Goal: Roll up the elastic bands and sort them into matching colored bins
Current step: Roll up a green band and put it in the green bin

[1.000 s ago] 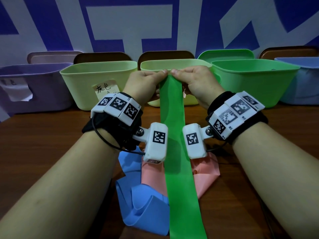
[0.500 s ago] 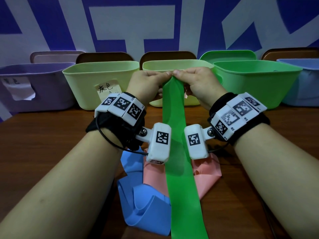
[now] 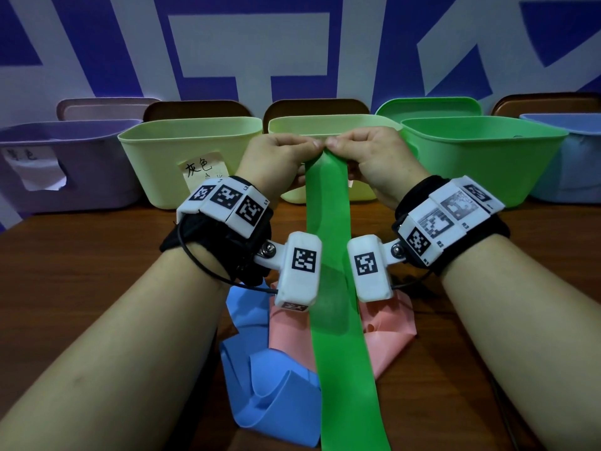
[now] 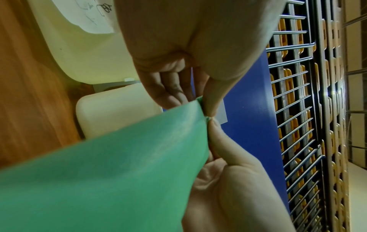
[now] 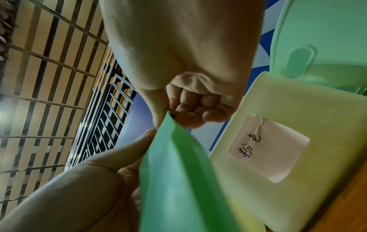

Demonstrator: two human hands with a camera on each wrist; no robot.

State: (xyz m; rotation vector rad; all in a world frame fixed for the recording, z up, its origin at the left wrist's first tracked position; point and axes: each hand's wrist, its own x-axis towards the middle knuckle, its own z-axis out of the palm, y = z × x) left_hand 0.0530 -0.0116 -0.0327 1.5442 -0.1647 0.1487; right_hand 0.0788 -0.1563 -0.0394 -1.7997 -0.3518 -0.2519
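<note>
A long green elastic band [image 3: 335,320] runs from the near table edge up to my two hands, which meet above the table in front of the bins. My left hand [image 3: 286,151] and right hand [image 3: 364,151] both pinch the band's far end, thumbs tip to tip. In the left wrist view the green band [image 4: 119,164] ends at my left hand's [image 4: 204,106] pinching thumb. The right wrist view shows my right hand [image 5: 168,116] pinching the green band [image 5: 178,172] by its tip. A blue band [image 3: 270,379] and a pink band [image 3: 387,333] lie crumpled under it.
A row of bins stands along the wall: purple bin [image 3: 65,170] at left, a pale yellow-green bin [image 3: 182,157] with a paper label, another pale bin [image 3: 325,196] behind my hands, a green bin [image 3: 481,157], a light blue bin [image 3: 572,170] at right. The wooden table [image 3: 81,255] carries all.
Both hands have stayed pinched together on the green band's end and shifted only slightly. The band hangs as before.
</note>
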